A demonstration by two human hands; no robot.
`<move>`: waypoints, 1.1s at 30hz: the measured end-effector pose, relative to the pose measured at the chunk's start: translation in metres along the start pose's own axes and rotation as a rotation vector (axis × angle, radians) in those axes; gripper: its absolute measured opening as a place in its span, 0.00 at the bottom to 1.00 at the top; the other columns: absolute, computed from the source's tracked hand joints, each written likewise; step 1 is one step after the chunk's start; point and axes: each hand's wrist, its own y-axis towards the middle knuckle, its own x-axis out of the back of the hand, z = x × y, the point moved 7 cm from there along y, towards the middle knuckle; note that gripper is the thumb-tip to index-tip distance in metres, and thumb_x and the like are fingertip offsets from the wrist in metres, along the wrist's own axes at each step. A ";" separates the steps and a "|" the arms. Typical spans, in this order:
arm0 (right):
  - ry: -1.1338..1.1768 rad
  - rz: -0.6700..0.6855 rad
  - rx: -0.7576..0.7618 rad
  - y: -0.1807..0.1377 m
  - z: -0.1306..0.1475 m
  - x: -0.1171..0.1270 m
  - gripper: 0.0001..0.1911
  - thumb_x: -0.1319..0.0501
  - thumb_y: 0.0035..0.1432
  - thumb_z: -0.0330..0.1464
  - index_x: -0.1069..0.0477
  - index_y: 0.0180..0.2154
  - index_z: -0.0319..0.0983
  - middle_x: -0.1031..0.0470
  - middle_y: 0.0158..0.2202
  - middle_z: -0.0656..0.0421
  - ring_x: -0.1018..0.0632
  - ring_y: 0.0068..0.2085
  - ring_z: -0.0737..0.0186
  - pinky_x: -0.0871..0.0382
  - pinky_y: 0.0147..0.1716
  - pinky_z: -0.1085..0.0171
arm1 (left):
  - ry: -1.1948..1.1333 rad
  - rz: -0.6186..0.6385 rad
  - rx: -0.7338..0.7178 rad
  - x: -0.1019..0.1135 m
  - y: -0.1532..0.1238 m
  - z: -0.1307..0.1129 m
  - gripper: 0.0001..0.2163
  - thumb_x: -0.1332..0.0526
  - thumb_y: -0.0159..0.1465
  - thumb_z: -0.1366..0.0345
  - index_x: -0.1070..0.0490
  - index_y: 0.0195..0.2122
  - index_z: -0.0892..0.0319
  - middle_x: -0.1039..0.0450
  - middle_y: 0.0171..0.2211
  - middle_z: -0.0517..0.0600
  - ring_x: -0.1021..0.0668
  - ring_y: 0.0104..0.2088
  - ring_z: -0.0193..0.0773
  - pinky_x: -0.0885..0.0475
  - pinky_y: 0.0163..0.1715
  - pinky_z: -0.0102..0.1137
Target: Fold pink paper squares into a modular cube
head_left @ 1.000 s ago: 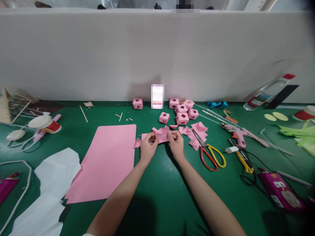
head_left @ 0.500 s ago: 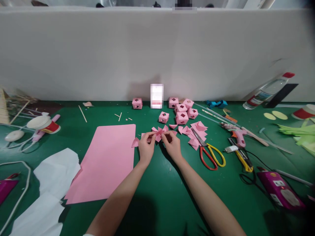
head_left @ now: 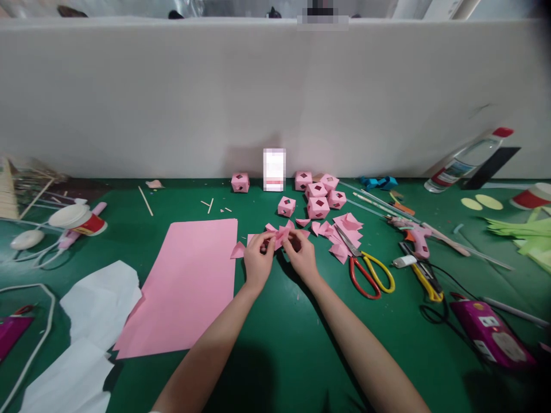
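Between both sets of fingertips is a small folded piece of pink paper (head_left: 280,234). My left hand (head_left: 259,261) pinches its left side, and my right hand (head_left: 302,258) pinches the right. The fingers partly cover its shape. Pink paper scraps (head_left: 344,232) lie just right of my hands, with open scissors (head_left: 365,269), one handle red and one yellow, resting on them. Beyond my hands several pink paper cubes (head_left: 318,207) with diamond-shaped holes sit in a cluster, and one more cube (head_left: 240,182) stands apart at the left. Left of my hands lie large pink sheets (head_left: 189,281).
White paper (head_left: 101,298) and a lidded cup (head_left: 77,219) are at left. On the right lie a pink glue gun (head_left: 419,238), a yellow utility knife (head_left: 426,281), a purple box (head_left: 491,332) and a leaning bottle (head_left: 469,160). A white partition (head_left: 172,97) closes off the back.
The pink piece has been turned or pressed slightly between my fingertips, and my left hand has shifted a little to the right. The other things on the table stay put.
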 end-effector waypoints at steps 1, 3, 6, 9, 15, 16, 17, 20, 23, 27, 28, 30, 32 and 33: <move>-0.021 -0.003 0.017 0.000 0.002 0.001 0.12 0.39 0.57 0.37 0.27 0.42 0.40 0.22 0.37 0.56 0.22 0.35 0.60 0.27 0.34 0.62 | -0.002 0.003 -0.009 0.000 0.000 -0.001 0.07 0.39 0.66 0.62 0.22 0.41 0.55 0.22 0.40 0.52 0.23 0.39 0.40 0.31 0.35 0.30; -0.029 -0.010 0.050 0.000 0.005 0.003 0.10 0.39 0.57 0.37 0.26 0.40 0.41 0.23 0.38 0.56 0.23 0.36 0.60 0.28 0.34 0.63 | -0.007 0.011 -0.021 0.000 0.000 -0.003 0.07 0.39 0.65 0.62 0.22 0.40 0.55 0.22 0.40 0.52 0.23 0.39 0.40 0.31 0.35 0.30; 0.057 0.027 0.049 0.000 0.006 0.001 0.09 0.38 0.57 0.37 0.25 0.39 0.41 0.23 0.39 0.56 0.22 0.37 0.59 0.27 0.36 0.62 | -0.011 0.025 -0.016 -0.001 0.000 -0.003 0.07 0.40 0.66 0.62 0.23 0.40 0.55 0.22 0.40 0.52 0.23 0.39 0.39 0.31 0.34 0.30; 0.124 0.071 0.023 0.000 0.005 -0.001 0.09 0.37 0.57 0.38 0.25 0.38 0.41 0.21 0.36 0.57 0.22 0.34 0.60 0.27 0.36 0.61 | -0.031 0.016 0.023 -0.001 0.000 0.001 0.08 0.38 0.65 0.61 0.23 0.41 0.56 0.22 0.40 0.52 0.23 0.36 0.38 0.31 0.33 0.29; 0.166 0.052 -0.012 0.001 -0.001 0.000 0.11 0.36 0.56 0.41 0.24 0.35 0.41 0.21 0.33 0.57 0.22 0.32 0.59 0.28 0.34 0.61 | -0.082 0.059 0.080 -0.005 0.001 0.006 0.10 0.36 0.63 0.60 0.24 0.43 0.57 0.22 0.41 0.53 0.22 0.38 0.39 0.30 0.33 0.28; 0.171 0.053 -0.018 0.001 -0.002 0.000 0.11 0.35 0.56 0.41 0.24 0.35 0.40 0.21 0.33 0.57 0.22 0.33 0.59 0.28 0.35 0.61 | -0.096 0.080 0.089 -0.006 0.001 0.006 0.10 0.37 0.63 0.60 0.24 0.43 0.58 0.22 0.41 0.53 0.22 0.40 0.39 0.29 0.33 0.28; 0.174 0.056 -0.023 0.002 -0.002 0.000 0.11 0.35 0.56 0.41 0.24 0.35 0.40 0.21 0.32 0.58 0.22 0.33 0.60 0.28 0.35 0.62 | -0.110 0.097 0.099 -0.007 0.002 0.007 0.10 0.37 0.63 0.60 0.24 0.42 0.58 0.22 0.42 0.54 0.21 0.41 0.40 0.29 0.34 0.28; 0.164 0.072 -0.034 0.002 -0.003 -0.001 0.11 0.35 0.55 0.41 0.23 0.35 0.40 0.21 0.32 0.58 0.22 0.32 0.60 0.28 0.34 0.62 | -0.167 0.114 0.139 -0.009 0.002 0.010 0.10 0.37 0.63 0.60 0.25 0.42 0.58 0.22 0.42 0.53 0.21 0.43 0.40 0.27 0.37 0.29; 0.145 0.085 -0.033 0.001 -0.001 -0.002 0.11 0.35 0.55 0.41 0.23 0.35 0.41 0.20 0.33 0.58 0.22 0.32 0.61 0.28 0.33 0.63 | -0.256 0.096 0.183 -0.008 0.003 0.015 0.12 0.35 0.61 0.61 0.27 0.44 0.59 0.22 0.42 0.54 0.21 0.43 0.40 0.26 0.40 0.31; 0.104 0.084 -0.020 0.001 0.000 -0.003 0.14 0.35 0.55 0.42 0.25 0.39 0.40 0.20 0.36 0.56 0.22 0.34 0.60 0.29 0.32 0.64 | -0.247 0.041 0.179 -0.003 0.003 0.018 0.10 0.35 0.61 0.61 0.26 0.42 0.59 0.23 0.42 0.53 0.21 0.43 0.39 0.27 0.41 0.31; 0.080 0.071 -0.022 0.001 -0.001 -0.002 0.14 0.35 0.54 0.42 0.25 0.38 0.40 0.21 0.34 0.57 0.23 0.32 0.61 0.30 0.31 0.64 | -0.233 0.019 0.178 -0.001 0.004 0.019 0.09 0.35 0.61 0.61 0.25 0.41 0.59 0.23 0.41 0.53 0.21 0.43 0.39 0.27 0.40 0.31; 0.032 0.033 -0.033 0.002 -0.006 0.000 0.13 0.35 0.54 0.42 0.25 0.36 0.40 0.23 0.31 0.59 0.25 0.29 0.63 0.32 0.29 0.65 | -0.231 -0.032 0.189 0.003 0.004 0.021 0.09 0.35 0.61 0.61 0.25 0.39 0.60 0.23 0.39 0.53 0.21 0.41 0.39 0.27 0.40 0.31; 0.019 0.002 -0.043 0.002 -0.012 0.003 0.13 0.36 0.55 0.42 0.25 0.36 0.40 0.24 0.30 0.59 0.26 0.28 0.63 0.32 0.29 0.64 | -0.262 -0.077 0.200 0.006 0.005 0.024 0.09 0.35 0.61 0.61 0.25 0.39 0.60 0.23 0.38 0.52 0.21 0.40 0.38 0.27 0.40 0.31; 0.025 -0.005 -0.044 0.003 -0.014 0.003 0.12 0.36 0.55 0.42 0.25 0.37 0.40 0.23 0.31 0.59 0.25 0.29 0.62 0.31 0.30 0.64 | -0.275 -0.089 0.199 0.007 0.005 0.024 0.09 0.35 0.61 0.61 0.25 0.39 0.60 0.23 0.38 0.52 0.21 0.39 0.38 0.26 0.40 0.31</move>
